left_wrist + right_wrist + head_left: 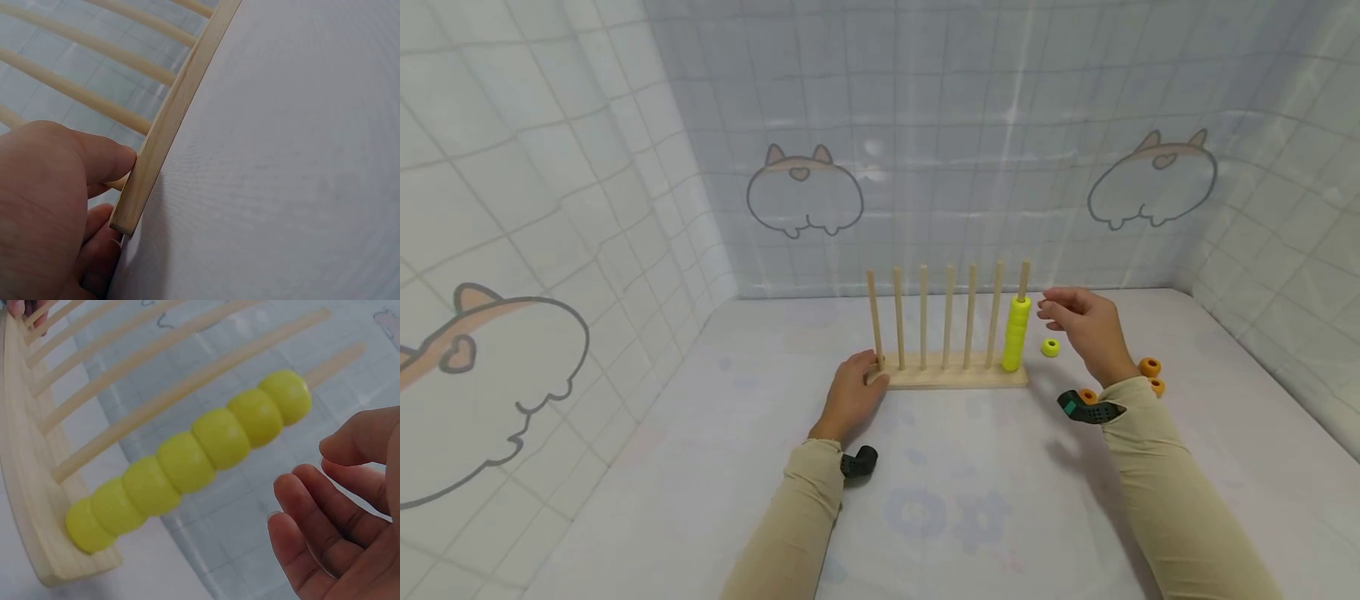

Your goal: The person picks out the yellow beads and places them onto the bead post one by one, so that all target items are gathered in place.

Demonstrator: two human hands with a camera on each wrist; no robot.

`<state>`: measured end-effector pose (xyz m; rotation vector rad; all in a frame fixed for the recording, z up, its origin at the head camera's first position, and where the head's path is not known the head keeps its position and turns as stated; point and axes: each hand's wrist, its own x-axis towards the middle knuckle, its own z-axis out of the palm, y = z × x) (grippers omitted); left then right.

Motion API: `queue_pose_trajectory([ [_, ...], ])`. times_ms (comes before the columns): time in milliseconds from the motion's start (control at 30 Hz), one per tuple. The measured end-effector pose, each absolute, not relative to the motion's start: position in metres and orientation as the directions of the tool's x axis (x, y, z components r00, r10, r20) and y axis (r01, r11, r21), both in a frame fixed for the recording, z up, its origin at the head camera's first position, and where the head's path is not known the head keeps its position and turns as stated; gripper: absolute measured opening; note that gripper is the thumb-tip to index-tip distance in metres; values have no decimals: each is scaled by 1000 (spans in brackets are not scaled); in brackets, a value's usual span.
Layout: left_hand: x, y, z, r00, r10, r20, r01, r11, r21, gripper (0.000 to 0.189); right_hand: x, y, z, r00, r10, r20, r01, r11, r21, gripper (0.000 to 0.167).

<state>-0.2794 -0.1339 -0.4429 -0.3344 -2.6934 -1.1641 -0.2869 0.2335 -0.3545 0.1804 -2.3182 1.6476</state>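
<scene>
A wooden peg rack stands upright on the table, several thin pegs rising from its long base. My left hand grips the left end of the base; in the left wrist view the thumb lies on the wood and the fingers are behind. Yellow beads are stacked on the rightmost peg, whose tip sticks out above them. Just right of that stack, my right hand is raised with loosely bent fingers and holds nothing. One loose yellow bead lies on the table below the right hand.
Orange beads lie at the right: one bead with another orange bead close by, and a third orange bead partly behind the right wrist's camera. White tiled-pattern sheets form walls at the back and sides.
</scene>
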Motion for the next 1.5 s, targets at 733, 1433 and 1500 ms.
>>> queue_pose_trajectory([
  [733, -282, -135, -446, -956, 128, 263, 279, 661, 696, 45, -301, 266, -393, -988, 116, 102, -52, 370, -928, 47],
  [1433, -281, -133, -448, -955, 111, 276, 278, 664, 694, 43, -308, 270, -419, -996, 86, 0, 44, 515, -856, 49],
  [1500, -280, -133, -446, -956, 110, 271, 273, 665, 695, 43, -308, 269, -421, -997, 77, -2, 43, 537, -843, 50],
])
